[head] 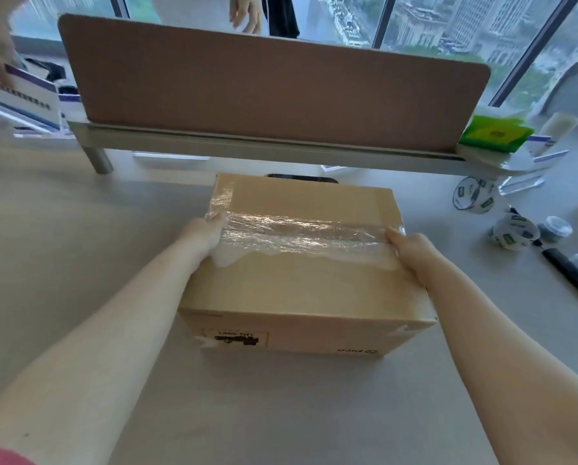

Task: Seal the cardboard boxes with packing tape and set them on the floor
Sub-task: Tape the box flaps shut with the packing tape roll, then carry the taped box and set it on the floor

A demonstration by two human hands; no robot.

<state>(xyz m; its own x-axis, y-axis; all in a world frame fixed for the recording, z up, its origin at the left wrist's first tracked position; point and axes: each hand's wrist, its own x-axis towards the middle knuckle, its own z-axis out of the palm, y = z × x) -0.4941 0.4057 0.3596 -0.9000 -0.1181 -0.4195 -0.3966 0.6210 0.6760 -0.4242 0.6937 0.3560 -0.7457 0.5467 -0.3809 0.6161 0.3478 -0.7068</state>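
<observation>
**Cardboard box taped, both hands on its ends**

Cardboard box (306,270) sits centre of the desk (79,250), clear tape (301,233) across the top seam. Left hand (202,234) at 9 o'clock, right hand (411,248) at 3 o'clock, fingers pressing the tape ends down. Tape rolls (473,194) at 2 o'clock, well apart.

A cardboard box (301,263) sits at the centre of the frame on the desk (79,246), with the left hand (203,234) on its left edge and the right hand (411,250) on its right edge. Behind it, across the upper frame, stands a desk divider (264,85). At right lie two tape rolls (472,194), one behind the other.
</observation>
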